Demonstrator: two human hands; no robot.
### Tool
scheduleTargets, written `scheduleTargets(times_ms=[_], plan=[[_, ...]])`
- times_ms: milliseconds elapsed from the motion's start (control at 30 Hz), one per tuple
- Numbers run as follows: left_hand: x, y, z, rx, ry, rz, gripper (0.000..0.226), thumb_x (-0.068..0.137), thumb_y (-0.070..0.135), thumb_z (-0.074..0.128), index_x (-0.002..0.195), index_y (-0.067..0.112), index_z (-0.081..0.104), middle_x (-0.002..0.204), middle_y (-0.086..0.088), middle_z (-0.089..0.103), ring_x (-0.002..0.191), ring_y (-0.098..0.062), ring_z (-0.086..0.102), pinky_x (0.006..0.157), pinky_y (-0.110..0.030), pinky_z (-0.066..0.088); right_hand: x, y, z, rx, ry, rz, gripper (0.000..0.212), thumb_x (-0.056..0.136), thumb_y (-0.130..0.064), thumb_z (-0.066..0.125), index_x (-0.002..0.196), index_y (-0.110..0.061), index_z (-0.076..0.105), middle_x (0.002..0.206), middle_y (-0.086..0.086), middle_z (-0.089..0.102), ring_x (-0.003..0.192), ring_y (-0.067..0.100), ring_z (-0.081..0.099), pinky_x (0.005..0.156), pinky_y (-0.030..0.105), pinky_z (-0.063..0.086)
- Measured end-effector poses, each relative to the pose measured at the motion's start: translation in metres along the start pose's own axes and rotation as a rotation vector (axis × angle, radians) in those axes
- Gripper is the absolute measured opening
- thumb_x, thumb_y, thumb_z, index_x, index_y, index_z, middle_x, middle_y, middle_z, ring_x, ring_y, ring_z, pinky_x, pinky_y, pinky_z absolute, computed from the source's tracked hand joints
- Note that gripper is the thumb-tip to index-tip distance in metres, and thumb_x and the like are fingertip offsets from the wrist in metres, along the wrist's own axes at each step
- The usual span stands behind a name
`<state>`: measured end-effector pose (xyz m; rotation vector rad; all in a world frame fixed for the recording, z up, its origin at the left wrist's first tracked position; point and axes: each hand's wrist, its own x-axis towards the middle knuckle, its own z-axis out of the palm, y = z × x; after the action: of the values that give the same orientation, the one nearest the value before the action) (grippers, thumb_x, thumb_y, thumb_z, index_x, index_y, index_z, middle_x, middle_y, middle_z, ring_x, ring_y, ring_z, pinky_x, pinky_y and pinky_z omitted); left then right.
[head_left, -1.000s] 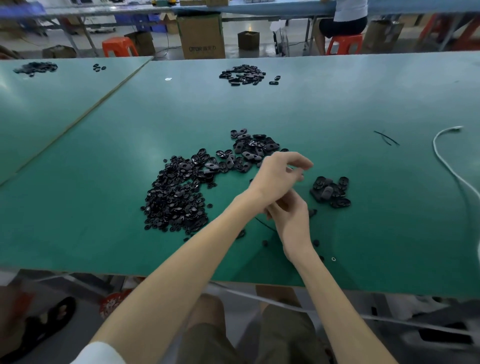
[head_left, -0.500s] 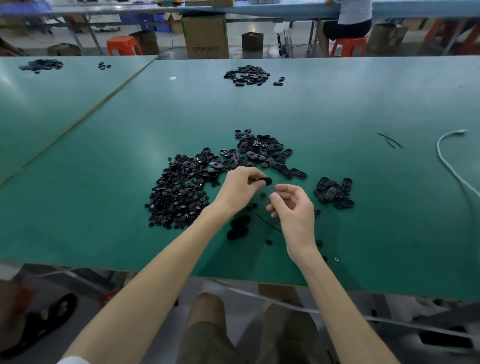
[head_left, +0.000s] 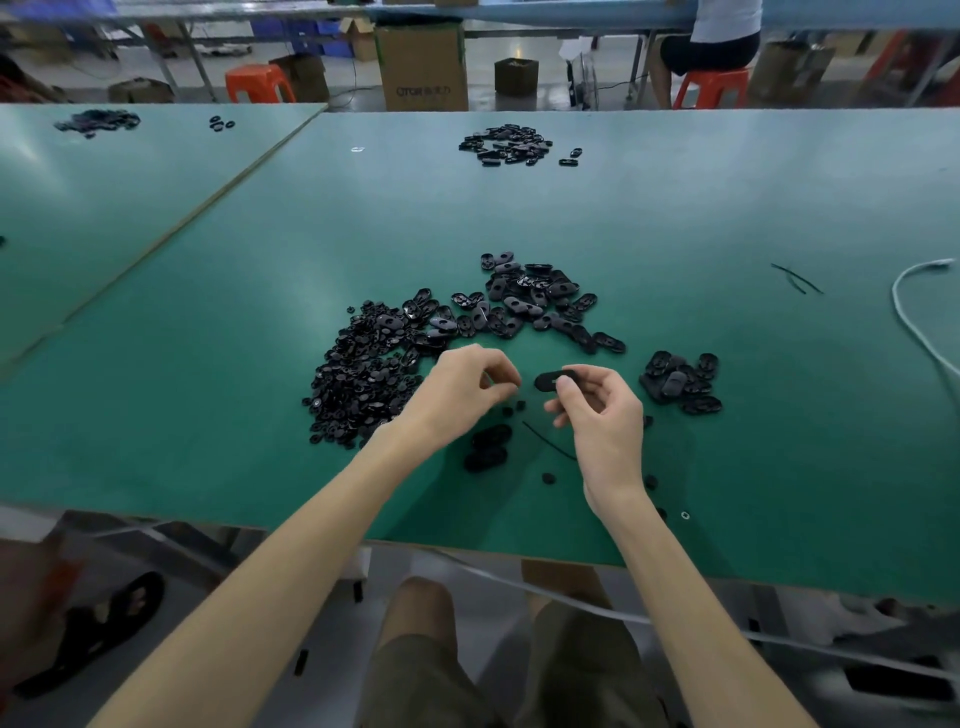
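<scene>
On the green table (head_left: 218, 415) my right hand (head_left: 602, 421) pinches a black oval plastic piece (head_left: 550, 380) between thumb and fingers, just above the surface. My left hand (head_left: 467, 395) hovers close to its left with curled fingers and fingertips together; I see nothing in them. Behind the hands lies a heap of small black parts (head_left: 363, 374) and a spread of larger black oval shells (head_left: 530, 301). A smaller cluster of ovals (head_left: 680, 382) sits right of my right hand.
Two dark ovals (head_left: 488, 447), a thin black strand (head_left: 548, 441) and loose small round bits (head_left: 548, 478) lie between my wrists. Another black pile (head_left: 506, 145) lies far back. A white cable (head_left: 914, 322) curves along the right. The near table edge runs under my forearms.
The black oval piece has passed from my left hand's fingertips into my right hand. My hands, crossed a second ago, have drawn apart and sit side by side.
</scene>
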<state>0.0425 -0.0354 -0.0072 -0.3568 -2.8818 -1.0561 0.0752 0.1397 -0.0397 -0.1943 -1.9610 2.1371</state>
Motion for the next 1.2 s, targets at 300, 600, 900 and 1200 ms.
scheduleTargets(times_ms=[300, 600, 900, 1200], plan=[[0.013, 0.020, 0.020, 0.135, -0.003, 0.048, 0.012, 0.098, 0.025, 0.069, 0.108, 0.021, 0.073, 0.102, 0.001, 0.057, 0.090, -0.013, 0.054, 0.082, -0.031, 0.049, -0.002, -0.004, 0.001, 0.021, 0.036, 0.009, 0.010, 0.102, -0.006, 0.060, 0.108, -0.012, 0.065, 0.098, 0.007, 0.069, 0.065, 0.008, 0.069, 0.060, 0.022, 0.054], [0.006, 0.015, 0.026, -0.237, 0.130, -0.055, 0.006, 0.102, 0.019, 0.062, 0.098, 0.017, 0.066, 0.085, 0.006, 0.072, 0.071, -0.010, 0.062, 0.069, -0.021, 0.048, -0.003, -0.007, 0.001, 0.034, 0.036, 0.012, 0.011, 0.102, -0.005, 0.060, 0.109, -0.014, 0.064, 0.097, 0.006, 0.070, 0.067, 0.010, 0.070, 0.061, 0.022, 0.054], [-0.008, 0.000, 0.029, -0.787, 0.170, -0.112, 0.008, 0.096, 0.009, 0.070, 0.104, 0.010, 0.069, 0.096, -0.006, 0.078, 0.077, -0.012, 0.070, 0.064, -0.019, 0.051, -0.002, -0.005, 0.001, 0.028, 0.016, 0.012, 0.014, 0.101, -0.004, 0.062, 0.109, -0.014, 0.067, 0.094, 0.005, 0.074, 0.071, 0.013, 0.073, 0.062, 0.022, 0.055], [-0.011, -0.003, 0.030, -0.870, 0.166, -0.069, 0.010, 0.089, 0.011, 0.079, 0.096, 0.017, 0.076, 0.087, 0.000, 0.076, 0.076, -0.011, 0.068, 0.067, -0.019, 0.051, -0.002, -0.003, 0.001, -0.046, -0.018, -0.029, 0.014, 0.099, -0.004, 0.066, 0.106, -0.016, 0.068, 0.093, 0.002, 0.075, 0.074, 0.017, 0.076, 0.061, 0.024, 0.056]])
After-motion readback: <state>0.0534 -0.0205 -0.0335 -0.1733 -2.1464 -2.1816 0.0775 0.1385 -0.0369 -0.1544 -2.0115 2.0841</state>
